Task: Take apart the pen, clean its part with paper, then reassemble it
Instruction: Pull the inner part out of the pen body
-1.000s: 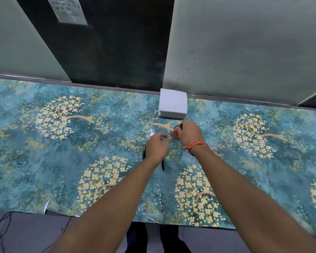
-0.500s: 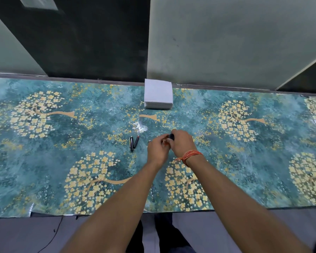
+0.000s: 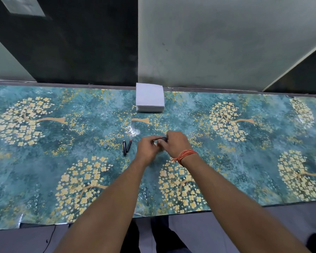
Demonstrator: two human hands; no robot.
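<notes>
Surface: teal floral tablecloth (image 3: 44,161) covers the table, with grey wall panels behind it.
Paper: white paper stack (image 3: 150,99) sits at the far edge, straight ahead of your hands and untouched.
Loose parts: black pen cap (image 3: 124,147) and a slim dark pen piece (image 3: 129,146) lie side by side just left of your hands.
Left hand: your left hand (image 3: 147,148) is curled, fingertips pinching something small and pale that is too hidden to name.
Right hand: your right hand (image 3: 177,143), with an orange thread bracelet (image 3: 185,155) at the wrist, is closed around a dark pen part (image 3: 164,139).
Step in hand: likely still separating the pen; hands are touching over the cloth.
Advice: keep both grips firm and low over the table, twist rather than yank, and lay each freed piece beside the cap so nothing rolls off.
</notes>
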